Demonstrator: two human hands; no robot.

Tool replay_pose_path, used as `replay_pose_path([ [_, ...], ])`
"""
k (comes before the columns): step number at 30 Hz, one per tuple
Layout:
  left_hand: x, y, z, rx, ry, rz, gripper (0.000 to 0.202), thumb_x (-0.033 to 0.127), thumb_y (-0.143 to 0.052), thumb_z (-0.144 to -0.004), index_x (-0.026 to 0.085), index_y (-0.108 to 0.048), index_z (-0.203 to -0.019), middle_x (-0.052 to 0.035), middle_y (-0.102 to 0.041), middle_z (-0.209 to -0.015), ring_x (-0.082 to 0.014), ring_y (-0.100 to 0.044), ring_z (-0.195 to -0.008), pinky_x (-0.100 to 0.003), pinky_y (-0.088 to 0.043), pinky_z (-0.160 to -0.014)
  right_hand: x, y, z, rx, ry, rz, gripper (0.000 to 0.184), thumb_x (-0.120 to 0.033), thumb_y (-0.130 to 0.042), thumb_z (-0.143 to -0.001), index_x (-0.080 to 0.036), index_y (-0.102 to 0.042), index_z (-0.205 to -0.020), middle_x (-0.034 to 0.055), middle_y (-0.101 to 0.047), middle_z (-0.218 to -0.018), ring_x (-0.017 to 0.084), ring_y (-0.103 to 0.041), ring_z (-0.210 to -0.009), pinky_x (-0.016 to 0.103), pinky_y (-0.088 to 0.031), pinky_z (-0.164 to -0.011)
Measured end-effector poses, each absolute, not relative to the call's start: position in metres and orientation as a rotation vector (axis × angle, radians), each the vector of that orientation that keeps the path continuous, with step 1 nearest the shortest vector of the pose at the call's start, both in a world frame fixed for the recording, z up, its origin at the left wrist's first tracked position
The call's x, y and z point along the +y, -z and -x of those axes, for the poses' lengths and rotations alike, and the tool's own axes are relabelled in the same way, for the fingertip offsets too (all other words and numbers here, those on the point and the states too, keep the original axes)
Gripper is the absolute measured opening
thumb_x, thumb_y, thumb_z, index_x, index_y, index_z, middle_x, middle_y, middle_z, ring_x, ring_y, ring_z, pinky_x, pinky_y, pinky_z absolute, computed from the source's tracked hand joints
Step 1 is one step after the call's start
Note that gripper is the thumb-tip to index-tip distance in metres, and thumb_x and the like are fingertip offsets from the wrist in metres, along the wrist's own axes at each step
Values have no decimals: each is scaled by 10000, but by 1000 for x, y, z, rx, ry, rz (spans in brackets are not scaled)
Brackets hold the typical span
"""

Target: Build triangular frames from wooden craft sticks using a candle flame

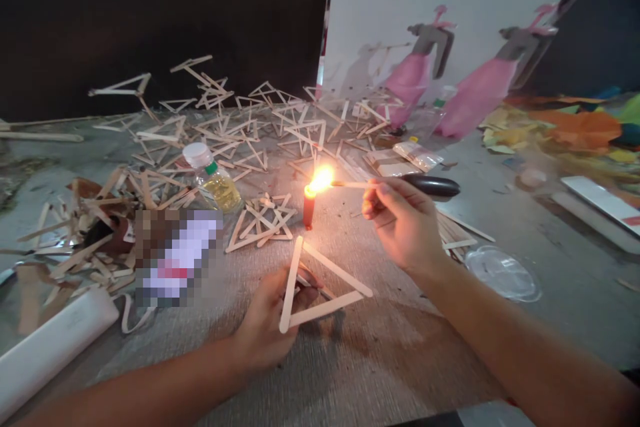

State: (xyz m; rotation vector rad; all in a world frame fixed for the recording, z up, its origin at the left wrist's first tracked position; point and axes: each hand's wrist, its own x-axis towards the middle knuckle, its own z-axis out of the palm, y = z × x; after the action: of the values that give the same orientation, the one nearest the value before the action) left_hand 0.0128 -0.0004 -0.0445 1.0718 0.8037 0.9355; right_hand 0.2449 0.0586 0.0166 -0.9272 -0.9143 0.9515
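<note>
My left hand [267, 317] grips a triangle of popsicle sticks [327, 310] by its left side, above the tabletop. The fingers curl behind the triangle and are partly hidden. Between thumb and fingers, my right hand [405, 220] pinches a popsicle stick [353, 185] held level, its darkened tip pointing left into a bright flame. A short red candle [309, 210] stands upright beneath that flame. The glare hides the candle's wick and the very end of the stick. Just left of the candle lies a small pile of stick triangles [265, 220].
Many stick triangles [305, 133] cover the table's back. A bottle of yellow liquid [217, 183] and a heap of loose sticks [95, 247] are at left. Two pink spray bottles [475, 90] stand at back right. A clear lid [503, 272] lies right of my right arm.
</note>
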Motion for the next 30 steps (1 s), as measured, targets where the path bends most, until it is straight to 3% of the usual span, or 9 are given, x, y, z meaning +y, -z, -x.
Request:
replay_pose_path([
  [6, -1, 35, -14, 799, -932, -1066, 206, 356, -845, -805, 186, -738, -850, -53, -717, -826, -185, -688, -761, -267, -568, -653, 40, -54, -261, -1175, -651, 957, 196, -423, -780, -896, -273, -748, -774, 0, -623, -634, 144, -569, -539, 340, -443, -539],
  [11, 1, 26, -15, 844, -913, -1008, 199, 326, -855, -809, 160, -749, -839, -60, -729, -859, -169, -696, -766, -258, -574, -656, 28, -43, -271, -1275, -772, 1056, 343, -483, -782, -894, -227, -684, -688, -18, -556, -555, 74, -380, -435, 276, -226, -401],
  [21, 1, 21, -14, 842, -907, -1021, 110, 235, -820, -837, 156, -743, -841, -4, -643, -679, -140, -647, -643, -246, -562, -592, 18, -22, -271, -1334, -1011, 1171, 419, -561, -783, -870, -243, -653, -630, -20, -534, -529, 93, -421, -478, 279, -327, -445],
  [30, 0, 29, -12, 823, -953, -1151, 155, 296, -826, -863, 148, -781, -865, -68, -733, -881, -142, -682, -730, -248, -577, -656, 16, -23, -272, -1403, -1022, 1174, 348, -404, -786, -902, -215, -650, -644, -34, -534, -526, 76, -414, -479, 262, -293, -444],
])
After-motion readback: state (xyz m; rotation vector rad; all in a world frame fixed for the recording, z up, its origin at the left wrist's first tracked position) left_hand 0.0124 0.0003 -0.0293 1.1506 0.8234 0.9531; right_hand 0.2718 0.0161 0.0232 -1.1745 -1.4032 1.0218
